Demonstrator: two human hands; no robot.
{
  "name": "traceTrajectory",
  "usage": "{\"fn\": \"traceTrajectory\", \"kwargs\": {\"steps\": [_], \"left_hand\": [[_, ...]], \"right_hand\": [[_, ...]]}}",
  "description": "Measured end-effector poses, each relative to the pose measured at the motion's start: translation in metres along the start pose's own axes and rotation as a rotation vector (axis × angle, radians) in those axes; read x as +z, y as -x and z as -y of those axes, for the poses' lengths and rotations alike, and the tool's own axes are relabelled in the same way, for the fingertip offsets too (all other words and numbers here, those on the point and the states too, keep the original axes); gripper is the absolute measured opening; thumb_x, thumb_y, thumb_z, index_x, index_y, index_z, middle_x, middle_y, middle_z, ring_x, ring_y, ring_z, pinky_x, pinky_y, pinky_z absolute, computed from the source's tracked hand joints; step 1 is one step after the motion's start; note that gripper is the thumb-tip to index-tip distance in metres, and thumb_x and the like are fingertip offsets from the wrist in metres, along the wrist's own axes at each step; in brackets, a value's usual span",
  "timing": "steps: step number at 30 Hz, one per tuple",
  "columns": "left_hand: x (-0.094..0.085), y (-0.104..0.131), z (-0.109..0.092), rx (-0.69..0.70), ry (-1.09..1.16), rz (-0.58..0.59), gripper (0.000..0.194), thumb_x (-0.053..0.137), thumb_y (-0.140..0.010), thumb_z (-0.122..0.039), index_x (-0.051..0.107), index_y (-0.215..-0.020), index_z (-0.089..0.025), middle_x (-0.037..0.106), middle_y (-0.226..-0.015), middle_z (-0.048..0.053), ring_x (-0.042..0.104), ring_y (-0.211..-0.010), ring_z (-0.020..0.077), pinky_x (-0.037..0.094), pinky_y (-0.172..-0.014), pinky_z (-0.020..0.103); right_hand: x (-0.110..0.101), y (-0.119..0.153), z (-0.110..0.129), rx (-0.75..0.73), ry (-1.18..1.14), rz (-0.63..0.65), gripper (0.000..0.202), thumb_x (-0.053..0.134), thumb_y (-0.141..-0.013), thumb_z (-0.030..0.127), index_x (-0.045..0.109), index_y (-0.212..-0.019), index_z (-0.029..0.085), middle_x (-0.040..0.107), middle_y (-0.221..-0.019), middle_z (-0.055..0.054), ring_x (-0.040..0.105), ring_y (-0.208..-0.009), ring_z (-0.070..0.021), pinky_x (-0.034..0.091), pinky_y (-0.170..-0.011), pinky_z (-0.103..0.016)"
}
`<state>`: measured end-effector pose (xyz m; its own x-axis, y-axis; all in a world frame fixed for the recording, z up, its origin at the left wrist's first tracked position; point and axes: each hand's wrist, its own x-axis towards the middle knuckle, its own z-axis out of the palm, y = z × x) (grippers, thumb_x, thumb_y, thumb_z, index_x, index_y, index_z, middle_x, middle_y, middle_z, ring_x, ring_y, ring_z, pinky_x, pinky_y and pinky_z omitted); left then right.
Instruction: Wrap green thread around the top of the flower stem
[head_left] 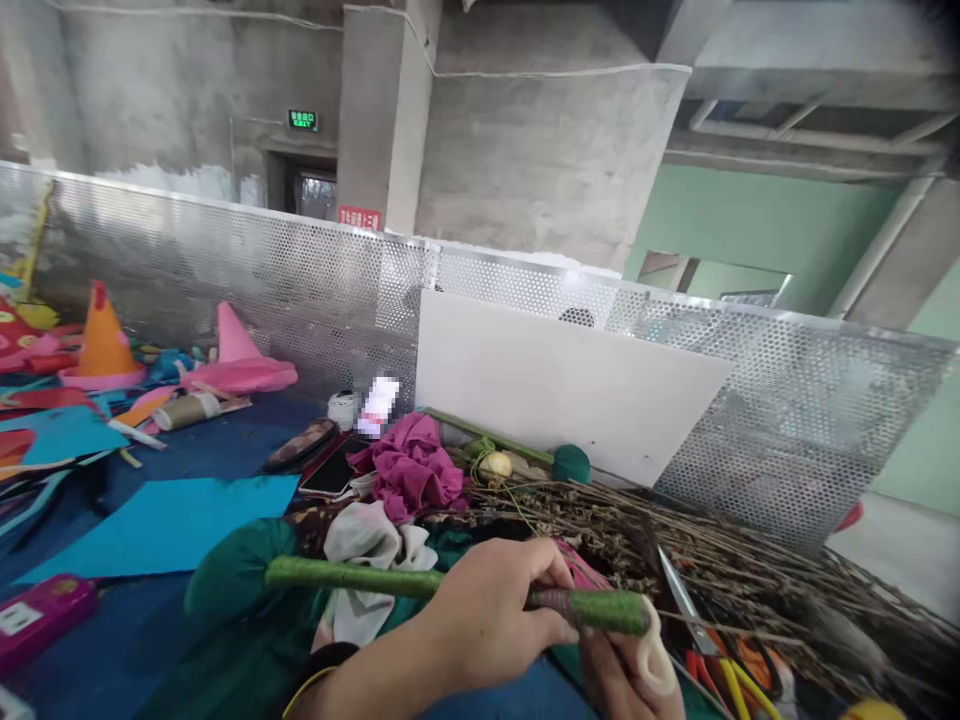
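A green thread-wrapped stick (pixel 352 577) lies nearly level across the lower middle, with a round dark green cloth end (pixel 232 570) at its left. My left hand (pixel 499 600) is closed around the stick right of its middle. Below the stick's right end, my right hand (pixel 626 675) is closed, partly cut off by the bottom edge. A cream-coloured loop (pixel 655 655) hangs from that end against the right fingers. Pinkish thread shows on the wrap just right of my left hand.
Dry stems (pixel 697 550) and scissors (pixel 686 600) lie at the right. Magenta cloth (pixel 416 470), white cloth (pixel 364 540) and a phone (pixel 334 470) are beyond the stick. Blue sheet (pixel 180 520), purple device (pixel 45 620) and felt hats (pixel 109 340) are left. Behind stand a white board (pixel 555 380) and perforated metal screen (pixel 300 280).
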<state>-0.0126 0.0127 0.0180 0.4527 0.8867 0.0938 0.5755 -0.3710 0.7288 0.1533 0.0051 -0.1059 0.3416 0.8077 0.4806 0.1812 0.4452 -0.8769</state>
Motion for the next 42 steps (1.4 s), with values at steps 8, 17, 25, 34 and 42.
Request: {"fn": "traceTrajectory", "kwargs": {"steps": [8, 17, 25, 34, 42], "left_hand": [[0.003, -0.007, 0.014, 0.204, -0.062, -0.047, 0.015, 0.065, -0.080, -0.025, 0.070, -0.094, -0.026, 0.070, -0.091, -0.002, 0.062, -0.085, 0.0182, 0.037, -0.073, 0.024], [-0.002, -0.011, 0.014, 0.187, 0.075, 0.039, 0.018, 0.060, -0.082, -0.020, 0.068, -0.098, -0.025, 0.070, -0.088, -0.004, 0.061, -0.079, 0.0158, 0.039, -0.068, 0.022], [-0.005, -0.011, 0.011, 0.143, 0.141, 0.058, 0.014, 0.059, -0.083, -0.020, 0.065, -0.096, -0.023, 0.068, -0.078, -0.005, 0.059, -0.070, 0.0134, 0.039, -0.066, 0.022], [-0.005, -0.012, 0.010, 0.123, 0.145, 0.055, 0.008, 0.060, -0.082, -0.021, 0.065, -0.089, -0.022, 0.063, -0.075, -0.006, 0.054, -0.067, 0.0116, 0.035, -0.061, 0.022], [-0.004, -0.012, 0.011, 0.129, 0.137, 0.054, 0.007, 0.060, -0.082, -0.021, 0.065, -0.087, -0.021, 0.064, -0.077, -0.005, 0.055, -0.069, 0.0122, 0.036, -0.063, 0.022]], "right_hand": [[-0.001, -0.006, 0.025, -0.014, -0.064, 0.158, 0.021, 0.066, -0.081, 0.038, 0.076, -0.078, 0.019, 0.069, -0.070, -0.005, 0.061, -0.063, -0.0174, 0.053, -0.060, -0.027], [0.004, -0.003, 0.025, 0.212, -0.297, 0.220, 0.028, 0.071, -0.078, 0.043, 0.070, -0.068, 0.017, 0.043, -0.053, 0.004, 0.027, -0.047, -0.0061, 0.024, -0.042, -0.019], [0.001, 0.006, 0.026, 0.305, -0.401, 0.282, 0.030, 0.067, -0.082, 0.042, 0.069, -0.069, 0.015, 0.038, -0.052, 0.006, 0.023, -0.047, -0.0061, 0.018, -0.044, -0.021], [-0.005, 0.012, 0.029, 0.139, -0.220, 0.262, 0.028, 0.061, -0.086, 0.038, 0.069, -0.072, 0.016, 0.043, -0.053, 0.003, 0.033, -0.049, -0.0094, 0.027, -0.046, -0.023], [-0.005, 0.011, 0.033, 0.117, -0.193, 0.261, 0.028, 0.061, -0.086, 0.039, 0.070, -0.072, 0.016, 0.045, -0.053, 0.002, 0.035, -0.049, -0.0097, 0.029, -0.046, -0.022]]}}
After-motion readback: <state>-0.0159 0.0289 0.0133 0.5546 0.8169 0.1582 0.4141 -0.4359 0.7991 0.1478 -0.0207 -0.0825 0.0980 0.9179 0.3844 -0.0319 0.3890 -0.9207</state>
